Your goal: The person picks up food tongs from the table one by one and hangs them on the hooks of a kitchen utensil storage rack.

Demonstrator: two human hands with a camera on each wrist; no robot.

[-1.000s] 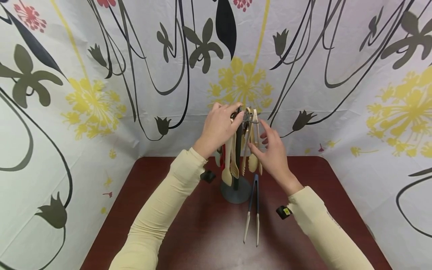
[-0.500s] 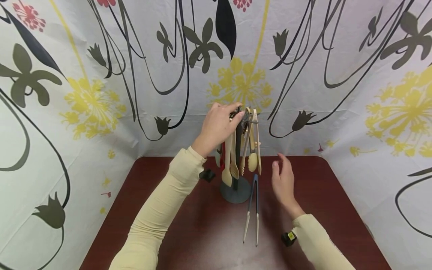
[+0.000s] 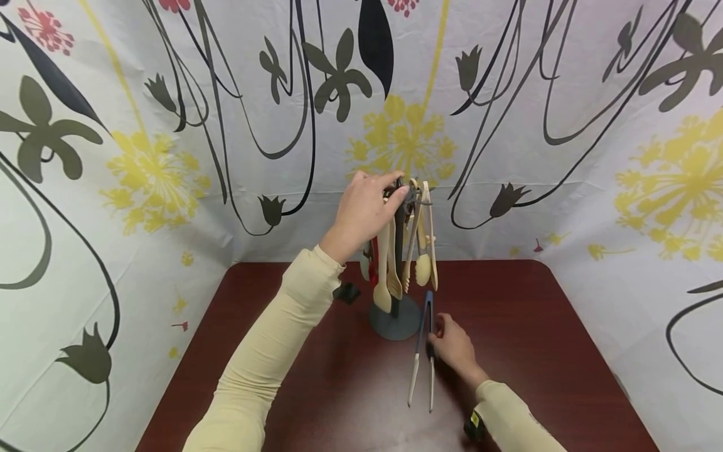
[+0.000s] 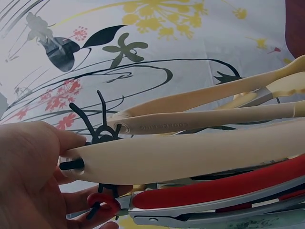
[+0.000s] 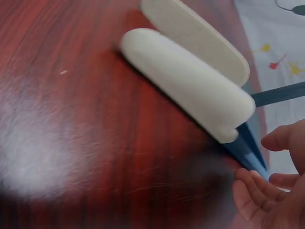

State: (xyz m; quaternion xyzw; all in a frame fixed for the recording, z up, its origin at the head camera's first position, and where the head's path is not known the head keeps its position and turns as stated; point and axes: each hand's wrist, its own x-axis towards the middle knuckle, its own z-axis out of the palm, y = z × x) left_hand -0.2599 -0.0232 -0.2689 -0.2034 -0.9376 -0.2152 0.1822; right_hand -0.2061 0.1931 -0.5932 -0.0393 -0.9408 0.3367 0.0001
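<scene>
My left hand (image 3: 364, 207) grips the hooked top of a dark utensil stand (image 3: 395, 328). In the left wrist view its fingers (image 4: 71, 140) reach around the black hooks (image 4: 104, 136), where a cream-handled utensil (image 4: 190, 151) and red-handled tongs (image 4: 200, 188) hang. My right hand (image 3: 454, 344) is low over the table, beside blue tongs with cream tips (image 3: 415, 376) that lie in front of the stand's base. Seen from the right wrist, the thumb stands apart from the bent fingers, with the blue part of the tongs (image 5: 245, 148) right at the fingertips.
From the stand hang a beige spoon (image 3: 382, 295), a beige slotted utensil (image 3: 393, 285) and cream tongs (image 3: 423, 270). The dark red table (image 3: 316, 389) ends at a flower-patterned cloth (image 3: 271, 113) behind and at both sides.
My right hand has left the hanging tongs at the stand, drawn back to the right, then come down to the blue tongs on the table. My left hand has stayed on the stand's top.
</scene>
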